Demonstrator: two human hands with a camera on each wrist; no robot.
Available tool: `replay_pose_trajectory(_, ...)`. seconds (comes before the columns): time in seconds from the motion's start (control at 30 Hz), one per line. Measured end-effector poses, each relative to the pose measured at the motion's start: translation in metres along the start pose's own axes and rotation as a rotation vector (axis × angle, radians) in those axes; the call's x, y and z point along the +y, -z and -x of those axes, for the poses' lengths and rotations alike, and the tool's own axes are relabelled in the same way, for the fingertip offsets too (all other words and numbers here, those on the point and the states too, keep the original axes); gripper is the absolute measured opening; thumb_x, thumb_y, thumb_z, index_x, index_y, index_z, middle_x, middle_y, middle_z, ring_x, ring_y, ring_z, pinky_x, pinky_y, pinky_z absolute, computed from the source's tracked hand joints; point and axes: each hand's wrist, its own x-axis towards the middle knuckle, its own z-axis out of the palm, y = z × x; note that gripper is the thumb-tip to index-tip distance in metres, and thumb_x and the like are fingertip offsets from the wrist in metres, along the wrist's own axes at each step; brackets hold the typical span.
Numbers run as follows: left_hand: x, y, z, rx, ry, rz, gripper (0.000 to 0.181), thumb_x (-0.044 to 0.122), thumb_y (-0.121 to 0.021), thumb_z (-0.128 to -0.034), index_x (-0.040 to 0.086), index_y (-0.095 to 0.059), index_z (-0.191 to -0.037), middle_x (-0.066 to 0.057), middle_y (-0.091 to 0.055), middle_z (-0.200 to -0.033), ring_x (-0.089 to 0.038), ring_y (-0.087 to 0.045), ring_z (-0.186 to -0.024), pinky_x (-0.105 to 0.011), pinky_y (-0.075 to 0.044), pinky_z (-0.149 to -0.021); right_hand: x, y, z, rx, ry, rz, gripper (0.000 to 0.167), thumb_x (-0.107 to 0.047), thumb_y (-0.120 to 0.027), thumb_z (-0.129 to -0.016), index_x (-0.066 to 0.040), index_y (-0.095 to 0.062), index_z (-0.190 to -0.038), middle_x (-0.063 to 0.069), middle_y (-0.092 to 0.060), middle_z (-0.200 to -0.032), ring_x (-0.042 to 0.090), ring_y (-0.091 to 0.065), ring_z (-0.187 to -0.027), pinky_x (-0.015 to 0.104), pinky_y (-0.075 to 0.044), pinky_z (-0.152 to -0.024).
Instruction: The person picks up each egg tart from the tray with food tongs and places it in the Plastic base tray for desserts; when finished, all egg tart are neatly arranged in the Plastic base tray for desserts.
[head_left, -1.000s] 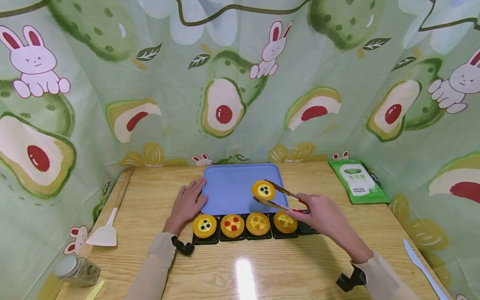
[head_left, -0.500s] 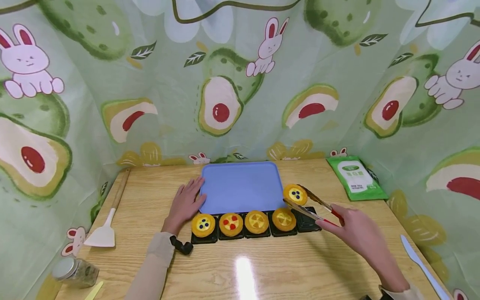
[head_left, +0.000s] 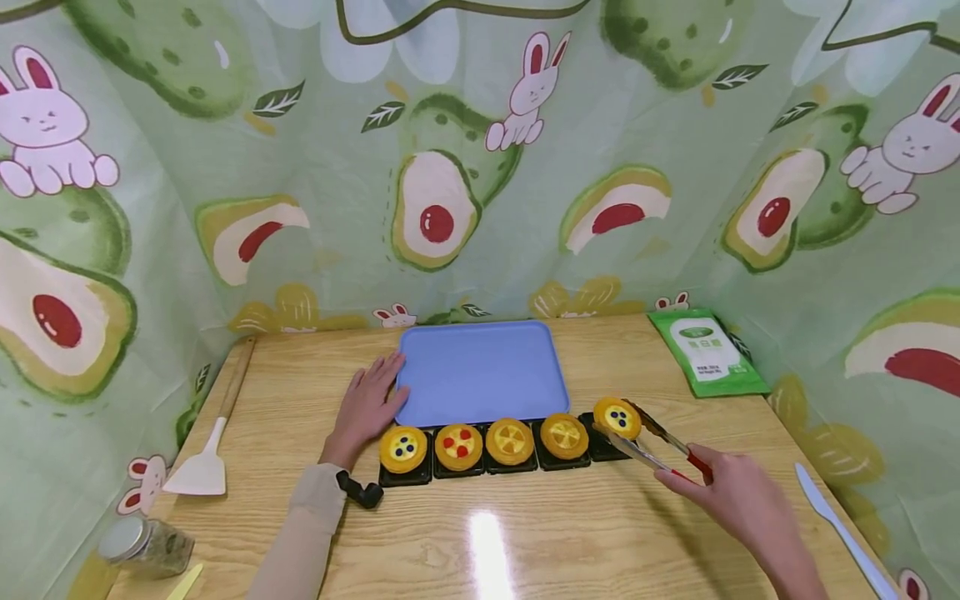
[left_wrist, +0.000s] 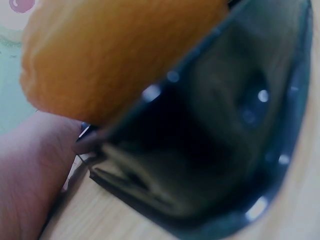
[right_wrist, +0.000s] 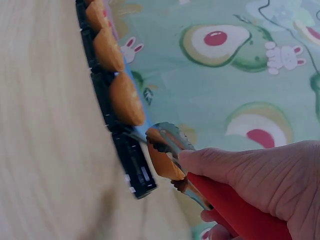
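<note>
My right hand [head_left: 738,492] grips red-handled tongs [right_wrist: 220,200], whose metal tips hold an egg tart [head_left: 617,418] topped with blue dots. That tart hangs over the right-hand black plastic holder [right_wrist: 131,162], the last in a row. In the other holders sit a blue-dotted tart [head_left: 403,450], a red-dotted tart [head_left: 458,447] and two tarts with yellow wedges, one of them a wedge tart [head_left: 510,442]. My left hand [head_left: 365,408] lies flat with straight fingers at the left edge of the blue tray [head_left: 483,375]. A tart and its black holder fill the left wrist view.
A white spatula [head_left: 202,467] with a wooden handle lies at the left. Near it are a glass jar [head_left: 146,546] and a pale yellow utensil tip. A green packet [head_left: 708,354] lies at the back right, a pale knife [head_left: 843,529] along the right edge. Printed cloth hangs around the table.
The right hand has carried the tart in the tongs rightward and down, from over the blue tray to the right-hand black holder. My left hand has stayed at the tray's edge.
</note>
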Motion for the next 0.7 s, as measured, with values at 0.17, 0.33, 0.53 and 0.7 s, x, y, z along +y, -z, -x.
replay_pose_trajectory(0.17, -0.002, 0.0, 0.0, -0.019, 0.008, 0.002, 0.067, 0.05, -0.044, -0.1087, 0.019, -0.03, -0.167, -0.002, -0.028, -0.172, -0.033, -0.022, -0.159, -0.06, -0.01, -0.127, 0.003, -0.012, 0.001, -0.031, -0.026, -0.011, 0.053, -0.063, -0.073, -0.09, -0.018, -0.05, -0.074, -0.004, -0.035, -0.063, 0.012, -0.033, -0.057, 0.027, -0.021, -0.051)
replay_pose_trajectory(0.33, -0.002, 0.0, 0.0, -0.023, 0.016, 0.001, 0.067, 0.049, -0.045, -0.1087, 0.02, -0.029, -0.167, -0.001, -0.027, -0.172, -0.032, -0.021, -0.16, -0.059, -0.009, -0.128, 0.005, -0.019, 0.002, -0.027, -0.038, -0.015, 0.052, -0.065, -0.072, -0.09, -0.019, -0.052, -0.075, -0.005, -0.036, -0.062, 0.012, -0.034, -0.056, 0.027, -0.022, -0.05)
replay_pose_trajectory(0.53, -0.001, -0.001, 0.0, -0.015, 0.01, -0.001, 0.067, 0.049, -0.046, -0.1082, 0.018, -0.031, -0.166, -0.002, -0.028, -0.172, -0.033, -0.022, -0.159, -0.06, -0.01, -0.127, 0.004, -0.02, 0.002, -0.033, -0.065, -0.017, 0.052, -0.068, -0.072, -0.088, -0.018, -0.06, -0.08, -0.004, -0.039, -0.062, 0.013, -0.037, -0.056, 0.029, -0.024, -0.049)
replay_pose_trajectory(0.7, 0.0, 0.001, 0.0, -0.016, 0.011, 0.002, 0.067, 0.049, -0.046, -0.1082, 0.018, -0.031, -0.166, -0.002, -0.027, -0.172, -0.033, -0.022, -0.159, -0.06, -0.011, -0.127, 0.004, -0.02, 0.002, -0.034, -0.073, -0.026, 0.054, -0.068, -0.073, -0.087, -0.016, -0.06, -0.082, -0.004, -0.039, -0.063, 0.014, -0.037, -0.056, 0.029, -0.024, -0.05)
